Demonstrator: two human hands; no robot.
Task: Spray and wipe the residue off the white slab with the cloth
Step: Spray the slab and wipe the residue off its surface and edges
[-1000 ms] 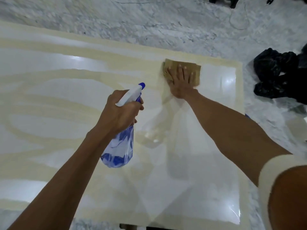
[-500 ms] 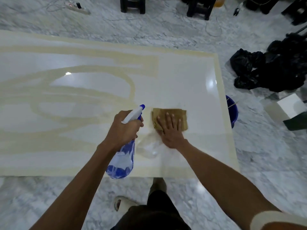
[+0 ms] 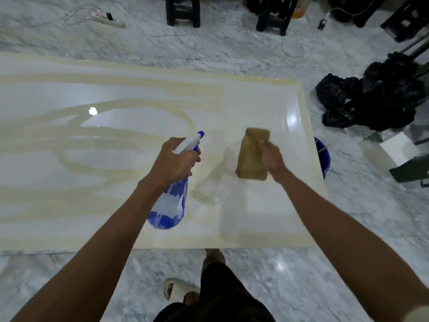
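1. Lifted off the white slab (image 3: 116, 94) since half a second ago, the cloth (image 3: 253, 154) now hangs folded from the right hand (image 3: 271, 156), whose fingers pinch its right edge; before, that palm lay flat on it.
2. Left hand (image 3: 174, 161) is wrapped closed round the neck of the spray bottle (image 3: 170, 203), much where it was, nozzle pointing away over the slab.
3. Yellowish residue (image 3: 69, 159) streaks the slab's left and middle in loops and bands; the right part near the cloth looks cleaner and glossy.
4. Off the slab's right edge a blue bucket (image 3: 323, 156) sits on the marble floor (image 3: 348, 228), partly hidden by the slab.
5. Farther right lie black bags (image 3: 371, 98); dark stools (image 3: 183, 10) and a power strip (image 3: 106, 19) with cables stand beyond the far edge.
6. Nothing lies on the slab between the hands.
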